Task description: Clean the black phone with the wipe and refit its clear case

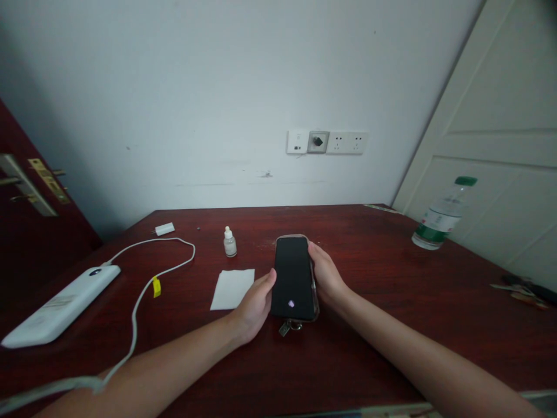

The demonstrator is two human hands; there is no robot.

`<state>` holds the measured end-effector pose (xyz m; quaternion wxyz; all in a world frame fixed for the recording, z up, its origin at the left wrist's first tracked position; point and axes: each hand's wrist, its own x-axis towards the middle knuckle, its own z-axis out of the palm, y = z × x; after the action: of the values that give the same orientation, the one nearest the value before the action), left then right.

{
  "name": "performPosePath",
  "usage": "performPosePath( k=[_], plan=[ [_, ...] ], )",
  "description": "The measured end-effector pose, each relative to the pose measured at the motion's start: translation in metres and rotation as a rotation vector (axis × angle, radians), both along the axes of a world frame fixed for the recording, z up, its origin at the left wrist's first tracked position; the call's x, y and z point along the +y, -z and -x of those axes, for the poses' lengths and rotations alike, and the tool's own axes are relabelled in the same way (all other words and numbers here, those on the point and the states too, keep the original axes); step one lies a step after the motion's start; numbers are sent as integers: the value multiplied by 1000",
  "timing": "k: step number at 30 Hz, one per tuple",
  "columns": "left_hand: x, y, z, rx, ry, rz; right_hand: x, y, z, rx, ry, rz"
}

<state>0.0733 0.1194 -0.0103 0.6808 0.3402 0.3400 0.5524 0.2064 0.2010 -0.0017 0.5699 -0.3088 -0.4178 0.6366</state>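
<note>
On the table [391,302], left hand [252,307] and right hand [328,276] clasp a phone [293,278] between them near mid-table, screen up, long axis pointing toward the far edge, tissue [232,288] just left.

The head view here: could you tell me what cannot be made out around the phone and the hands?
- Phone: underside hidden against the table; screen dark.
- Left hand and right hand: fingertips hidden behind the phone's edges.
- Dropper bottle: label too small to read.
- Water bottle: label blurred.
- Cable: near end cut off by the left edge.
</note>
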Motion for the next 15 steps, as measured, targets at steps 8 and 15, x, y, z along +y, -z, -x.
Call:
performPosePath(
  k=[8,15],
  plan=[
    [0,0,0,4,7,5,11,4,-7,-109,56,39],
    [1,4,2,-6,-4,29,44,5,-28,-356,131,43]
  ],
)
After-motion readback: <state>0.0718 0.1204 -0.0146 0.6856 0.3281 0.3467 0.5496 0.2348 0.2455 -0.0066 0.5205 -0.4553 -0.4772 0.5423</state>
